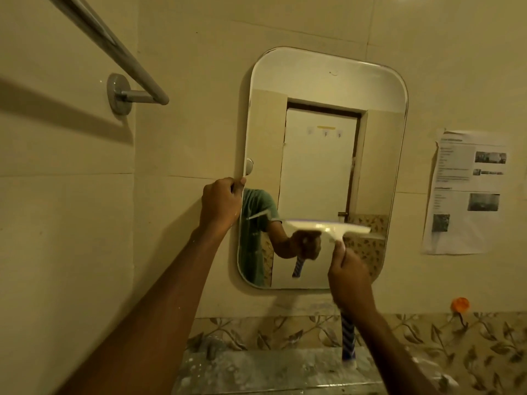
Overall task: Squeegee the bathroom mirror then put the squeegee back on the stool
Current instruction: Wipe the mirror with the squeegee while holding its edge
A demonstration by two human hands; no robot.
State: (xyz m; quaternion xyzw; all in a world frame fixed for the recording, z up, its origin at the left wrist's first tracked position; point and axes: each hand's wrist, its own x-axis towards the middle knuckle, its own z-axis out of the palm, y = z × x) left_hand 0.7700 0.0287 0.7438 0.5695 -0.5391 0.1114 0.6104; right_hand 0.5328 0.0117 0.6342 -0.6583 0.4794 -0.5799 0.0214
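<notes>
A rounded rectangular mirror [322, 155] hangs on the tiled wall ahead. My left hand [221, 202] grips the mirror's left edge at about mid-height. My right hand [349, 276] holds a squeegee [330, 228] by its handle. The white blade lies roughly level against the lower part of the glass. The blue-and-white handle end [348, 343] sticks out below my fist. The mirror reflects my arm, the squeegee and a white door. No stool is in view.
A chrome towel rail [122, 67] juts from the wall at upper left. A printed paper sheet [467, 192] is stuck to the right of the mirror. An orange hook [459, 305] sits at lower right. A spattered ledge [256, 372] runs below the mirror.
</notes>
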